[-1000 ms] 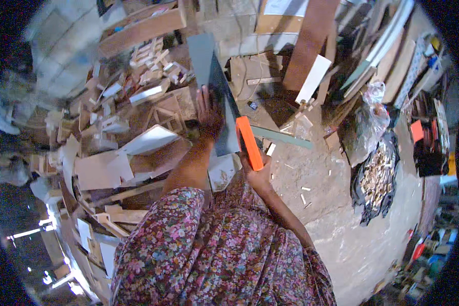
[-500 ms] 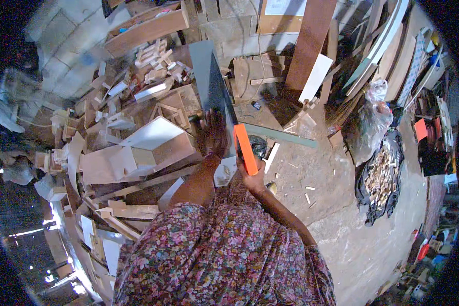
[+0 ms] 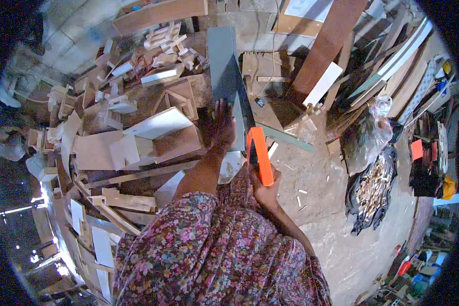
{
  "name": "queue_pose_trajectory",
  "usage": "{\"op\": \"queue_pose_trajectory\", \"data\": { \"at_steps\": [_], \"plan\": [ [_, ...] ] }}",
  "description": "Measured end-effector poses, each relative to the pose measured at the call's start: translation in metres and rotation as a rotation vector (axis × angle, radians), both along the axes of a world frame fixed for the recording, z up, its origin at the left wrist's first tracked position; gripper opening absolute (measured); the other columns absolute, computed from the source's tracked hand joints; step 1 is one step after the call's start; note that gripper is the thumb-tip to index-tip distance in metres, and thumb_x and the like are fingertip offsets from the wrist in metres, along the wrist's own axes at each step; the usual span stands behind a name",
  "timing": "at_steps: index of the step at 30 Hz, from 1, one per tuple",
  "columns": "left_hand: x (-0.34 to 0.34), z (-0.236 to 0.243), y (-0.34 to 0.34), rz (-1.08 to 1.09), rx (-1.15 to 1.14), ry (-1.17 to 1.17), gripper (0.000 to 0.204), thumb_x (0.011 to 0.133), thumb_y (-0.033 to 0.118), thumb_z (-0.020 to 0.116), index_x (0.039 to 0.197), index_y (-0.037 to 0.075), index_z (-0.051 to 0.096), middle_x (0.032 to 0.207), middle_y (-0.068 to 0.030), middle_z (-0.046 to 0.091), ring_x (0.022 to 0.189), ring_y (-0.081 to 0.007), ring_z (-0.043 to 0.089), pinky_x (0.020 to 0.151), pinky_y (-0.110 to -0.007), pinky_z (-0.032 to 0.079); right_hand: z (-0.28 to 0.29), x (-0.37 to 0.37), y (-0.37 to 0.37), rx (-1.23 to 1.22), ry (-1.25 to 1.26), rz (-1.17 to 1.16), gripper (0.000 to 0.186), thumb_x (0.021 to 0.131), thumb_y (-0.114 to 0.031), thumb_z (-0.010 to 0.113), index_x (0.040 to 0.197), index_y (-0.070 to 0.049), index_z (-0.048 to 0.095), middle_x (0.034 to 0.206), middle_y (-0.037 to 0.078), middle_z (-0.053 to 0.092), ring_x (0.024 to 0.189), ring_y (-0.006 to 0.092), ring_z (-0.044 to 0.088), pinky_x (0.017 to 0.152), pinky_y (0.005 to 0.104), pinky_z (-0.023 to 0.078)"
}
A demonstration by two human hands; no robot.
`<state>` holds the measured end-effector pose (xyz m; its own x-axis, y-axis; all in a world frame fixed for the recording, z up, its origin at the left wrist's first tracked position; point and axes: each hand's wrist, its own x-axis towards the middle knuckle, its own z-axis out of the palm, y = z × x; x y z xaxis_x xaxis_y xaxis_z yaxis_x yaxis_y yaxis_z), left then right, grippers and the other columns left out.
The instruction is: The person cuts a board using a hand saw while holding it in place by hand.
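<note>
Drawn lower against the board [image 3: 222, 56], the saw [image 3: 260, 155] sits nearer the wearer's body than half a second ago; the whole view has also shifted a little, carrying the board slightly up and to the right.

The board lies in the upper middle of the frame, its long axis running nearly straight up the picture, top end leaning slightly left. The saw's orange handle is just right of its lower end and points much the same way, so handle and board run close to parallel rather than crossing. A dark edge continues from the handle up along the board's right side; how much of it is blade and how much shadow, I cannot tell.

The right hand [image 3: 266, 189], below the board's near end and to its right, is wrapped around the handle. The left hand [image 3: 223, 126] is the nearer one to the board: it lies flat over its left edge, low down, fingers stretched toward the top of the frame, gripping nothing.

Right of the handle, a green strip [image 3: 288, 138] slants down and rightward. Farther right, a black bag [image 3: 375, 191] of wood bits lies on the floor [image 3: 326, 224]. Left of the left hand, near centre-left, stands a white-sided box [image 3: 160, 122].
</note>
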<state>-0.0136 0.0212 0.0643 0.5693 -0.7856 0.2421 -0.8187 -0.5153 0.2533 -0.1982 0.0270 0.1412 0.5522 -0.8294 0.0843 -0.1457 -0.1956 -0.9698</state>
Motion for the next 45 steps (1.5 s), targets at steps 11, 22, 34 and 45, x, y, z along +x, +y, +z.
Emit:
{"op": "queue_pose_trajectory", "data": {
  "at_steps": [11,22,34,45],
  "plan": [
    [0.012,-0.041,-0.013,0.06,0.038,-0.42,0.057,0.081,0.019,0.043,0.132,0.0,0.027,0.141,-0.0187,0.019,0.132,-0.0342,0.012,0.106,-0.051,0.009,-0.048,0.094,-0.053,0.032,-0.12,-0.086,0.016,0.073,-0.012,0.066,0.071,-0.002,0.054,0.061,-0.001,0.05,0.055,0.0083,0.044,0.051,0.0261,0.038],
    [0.007,-0.028,-0.005,0.018,0.155,-0.333,0.059,0.08,0.019,0.044,0.133,0.002,0.027,0.141,-0.0197,0.017,0.133,-0.034,0.012,0.106,-0.05,0.009,-0.046,0.046,-0.023,-0.213,-0.046,-0.056,0.014,0.076,-0.011,0.064,0.081,0.0,0.057,0.057,-0.001,0.048,0.051,0.0089,0.043,0.048,0.0261,0.038],
    [0.008,-0.025,-0.006,0.003,0.093,-0.009,0.057,0.082,0.02,0.044,0.134,0.003,0.027,0.142,-0.0183,0.017,0.133,-0.0331,0.012,0.106,-0.05,0.008,-0.045,0.021,-0.014,-0.115,-0.109,0.002,0.012,0.075,-0.007,0.061,0.07,-0.002,0.052,0.056,0.002,0.048,0.05,0.0111,0.044,0.047,0.0278,0.036],
    [0.012,-0.05,-0.019,0.059,0.098,-0.184,0.056,0.082,0.022,0.043,0.133,0.004,0.029,0.142,-0.0157,0.019,0.133,-0.0295,0.015,0.106,-0.047,0.007,-0.062,0.1,-0.057,-0.046,-0.21,-0.094,0.017,0.072,-0.01,0.068,0.082,-0.002,0.057,0.068,0.004,0.058,0.061,0.0121,0.055,0.058,0.0266,0.044]
  ]
}}
